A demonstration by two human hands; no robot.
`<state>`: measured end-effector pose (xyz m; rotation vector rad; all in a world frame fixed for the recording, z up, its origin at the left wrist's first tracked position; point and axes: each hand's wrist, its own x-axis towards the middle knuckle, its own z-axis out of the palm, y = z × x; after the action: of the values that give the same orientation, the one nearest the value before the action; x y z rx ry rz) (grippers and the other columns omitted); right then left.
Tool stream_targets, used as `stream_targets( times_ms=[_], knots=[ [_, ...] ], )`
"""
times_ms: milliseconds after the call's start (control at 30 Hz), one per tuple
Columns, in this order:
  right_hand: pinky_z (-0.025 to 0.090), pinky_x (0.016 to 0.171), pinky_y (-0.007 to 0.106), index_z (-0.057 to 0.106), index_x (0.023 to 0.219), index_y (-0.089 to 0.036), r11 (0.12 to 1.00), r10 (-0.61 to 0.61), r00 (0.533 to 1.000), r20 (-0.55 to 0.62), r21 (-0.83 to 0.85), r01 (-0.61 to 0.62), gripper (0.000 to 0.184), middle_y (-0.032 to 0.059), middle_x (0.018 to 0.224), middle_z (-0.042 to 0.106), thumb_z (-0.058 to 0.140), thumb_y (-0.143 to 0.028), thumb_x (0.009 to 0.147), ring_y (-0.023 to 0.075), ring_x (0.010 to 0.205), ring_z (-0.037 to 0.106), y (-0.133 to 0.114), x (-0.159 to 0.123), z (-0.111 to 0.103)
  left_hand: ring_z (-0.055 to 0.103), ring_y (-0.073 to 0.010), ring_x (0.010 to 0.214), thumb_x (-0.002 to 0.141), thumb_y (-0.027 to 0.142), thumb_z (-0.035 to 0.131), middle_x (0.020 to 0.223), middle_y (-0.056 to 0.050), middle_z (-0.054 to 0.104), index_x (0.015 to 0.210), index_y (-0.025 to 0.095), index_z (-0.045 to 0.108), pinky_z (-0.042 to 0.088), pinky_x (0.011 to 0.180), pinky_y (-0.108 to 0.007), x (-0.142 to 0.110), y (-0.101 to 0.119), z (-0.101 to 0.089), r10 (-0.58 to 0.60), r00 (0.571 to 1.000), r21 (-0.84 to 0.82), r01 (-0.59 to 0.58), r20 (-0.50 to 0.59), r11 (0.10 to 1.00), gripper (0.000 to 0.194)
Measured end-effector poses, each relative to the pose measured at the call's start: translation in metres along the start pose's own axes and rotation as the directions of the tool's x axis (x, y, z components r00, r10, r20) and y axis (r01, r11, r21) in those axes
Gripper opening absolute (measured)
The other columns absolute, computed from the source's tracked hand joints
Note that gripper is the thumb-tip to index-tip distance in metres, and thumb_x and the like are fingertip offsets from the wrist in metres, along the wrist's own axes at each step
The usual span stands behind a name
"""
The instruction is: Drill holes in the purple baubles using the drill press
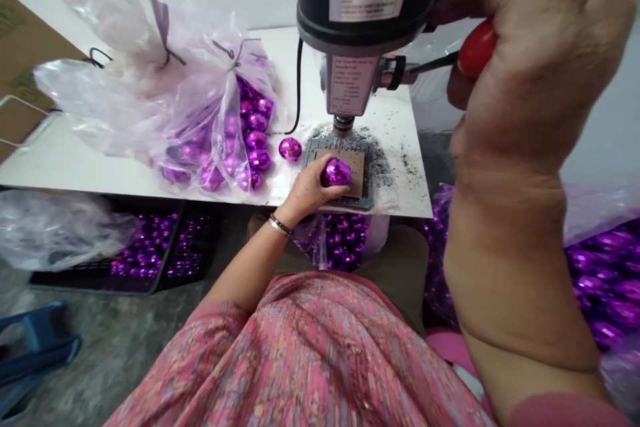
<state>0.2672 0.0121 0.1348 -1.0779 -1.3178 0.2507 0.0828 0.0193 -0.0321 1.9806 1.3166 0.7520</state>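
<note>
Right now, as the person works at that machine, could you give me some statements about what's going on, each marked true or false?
1. The left hand holds a purple ball. True.
2. The right hand grips a red knob. True.
3. The left wrist is bare. False: it wears bracelets.
4. Another ball lies just left of the metal plate. True.
5. Dark crumbs are seen only on the floor. False: crumbs are scattered on the white table, around the plate.
</note>
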Motion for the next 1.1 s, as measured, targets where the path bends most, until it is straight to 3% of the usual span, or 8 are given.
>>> stream_targets(
  times_ms=[200,333,433,633,767,833,933,1100],
  knots=[
    [0.047,0.077,0.019,0.072,0.085,-0.013,1.0,-0.004,1.0,-0.013,0.003,0.004,0.035,-0.0007,0.073,0.062,0.042,-0.025,0.099,0.002,0.075,0.059,0.012,-0.002,0.001,0.071,-0.0273,0.112,0.067,0.041,0.096,0.142,-0.016,0.066,0.144,0.019,0.06,0.058,0.101,-0.04,-0.037,0.003,-0.002,0.081,0.976,-0.05,-0.072,0.204,0.996,0.088],
    [0.042,0.071,0.021,0.075,0.086,-0.016,1.0,0.007,1.0,-0.025,-0.024,-0.008,0.035,-0.0013,0.066,0.054,0.045,-0.028,0.1,0.0009,0.066,0.051,0.019,0.001,0.0,0.072,-0.0214,0.1,0.091,0.04,0.074,0.132,-0.012,0.071,0.137,0.021,0.063,0.058,0.094,-0.037,-0.021,-0.018,-0.023,-0.088,0.993,-0.065,0.083,-0.084,0.994,0.052],
    [0.042,0.072,0.021,0.075,0.085,-0.017,1.0,0.012,0.999,-0.034,-0.002,-0.012,0.035,-0.0017,0.065,0.052,0.046,-0.031,0.099,0.0008,0.066,0.051,0.02,0.0,-0.001,0.071,-0.0248,0.112,0.099,0.033,0.058,0.13,-0.015,0.071,0.132,0.017,0.063,0.055,0.098,-0.038,0.008,-0.044,-0.042,-0.257,0.897,-0.052,0.256,-0.36,0.965,0.037],
    [0.043,0.074,0.017,0.073,0.087,-0.015,0.999,-0.013,1.0,-0.014,-0.035,0.013,0.038,-0.0029,0.071,0.06,0.04,-0.025,0.103,-0.0019,0.069,0.053,0.013,-0.008,-0.001,0.07,-0.0315,0.107,0.082,0.033,0.077,0.104,-0.015,0.074,0.108,0.016,0.065,0.053,0.097,-0.041,0.049,-0.068,-0.046,-0.396,0.86,0.04,0.43,-0.322,0.902,0.033],
    [0.044,0.073,0.014,0.072,0.085,-0.014,1.0,-0.002,1.0,-0.022,0.005,0.002,0.041,-0.0037,0.073,0.059,0.037,-0.024,0.104,-0.0037,0.065,0.049,0.01,-0.014,0.0,0.069,-0.0226,0.094,0.078,0.028,0.078,0.106,-0.01,0.071,0.111,0.016,0.062,0.054,0.086,-0.033,0.041,-0.054,-0.043,-0.435,0.83,-0.112,0.424,-0.348,0.899,0.039],
    [0.044,0.075,0.014,0.072,0.087,-0.013,0.999,-0.034,0.999,-0.009,-0.019,0.034,0.043,-0.0036,0.077,0.061,0.035,-0.024,0.105,-0.0041,0.067,0.05,0.011,-0.014,0.0,0.066,-0.0155,0.081,0.08,0.03,0.077,0.105,-0.007,0.07,0.117,0.018,0.059,0.053,0.073,-0.027,0.031,-0.044,-0.043,-0.47,0.839,-0.354,0.367,-0.273,0.86,0.043],
    [0.043,0.078,0.013,0.071,0.087,-0.012,0.995,-0.103,0.995,0.019,-0.017,0.103,0.041,-0.0037,0.081,0.064,0.036,-0.022,0.106,-0.0038,0.078,0.056,0.013,-0.013,-0.001,0.058,-0.0085,0.063,0.087,0.036,0.072,0.094,-0.002,0.067,0.117,0.021,0.061,0.044,0.057,-0.021,0.021,-0.031,-0.042,-0.475,0.88,-0.672,0.346,-0.01,0.655,0.035],
    [0.042,0.075,0.015,0.069,0.085,-0.01,0.999,-0.015,1.0,0.023,-0.031,0.016,0.067,-0.0033,0.066,0.052,0.032,-0.063,0.101,-0.0053,0.065,0.048,0.001,-0.015,-0.001,0.05,-0.004,0.059,0.083,0.03,0.082,0.087,0.001,0.065,0.113,0.02,0.069,0.04,0.055,-0.019,0.019,-0.016,-0.035,-0.381,0.911,-0.71,0.374,0.159,0.597,0.035]
  ],
)
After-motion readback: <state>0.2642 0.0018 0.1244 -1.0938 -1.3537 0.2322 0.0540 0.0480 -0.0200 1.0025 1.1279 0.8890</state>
